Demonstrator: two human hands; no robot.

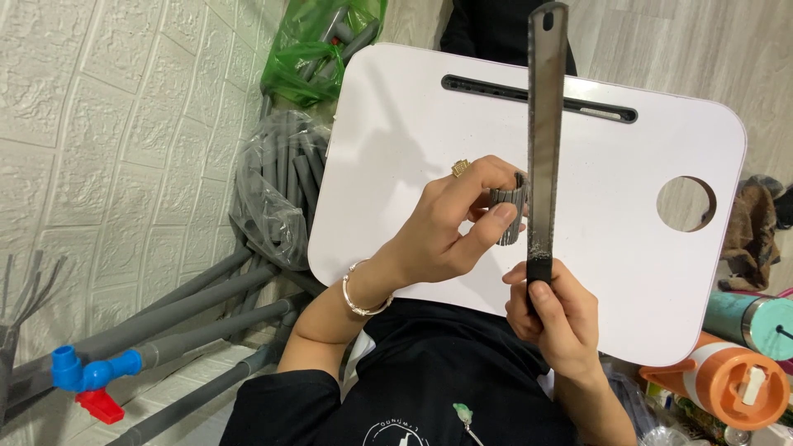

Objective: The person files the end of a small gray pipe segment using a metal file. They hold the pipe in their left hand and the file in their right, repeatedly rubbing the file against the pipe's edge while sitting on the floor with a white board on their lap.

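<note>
A white embossed brick-pattern wall [124,140] fills the left side, and pale wood-look flooring [661,45] runs along the top right. A white lap table [628,264] with a round hole and a dark slot occupies the middle under even light.

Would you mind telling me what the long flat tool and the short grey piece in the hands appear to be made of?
The flat file in the right hand looks like dark steel, with a dull metallic sheen and a hole at its tip. The short pipe piece in the left hand seems matte grey plastic, like the pipes along the wall.
</note>
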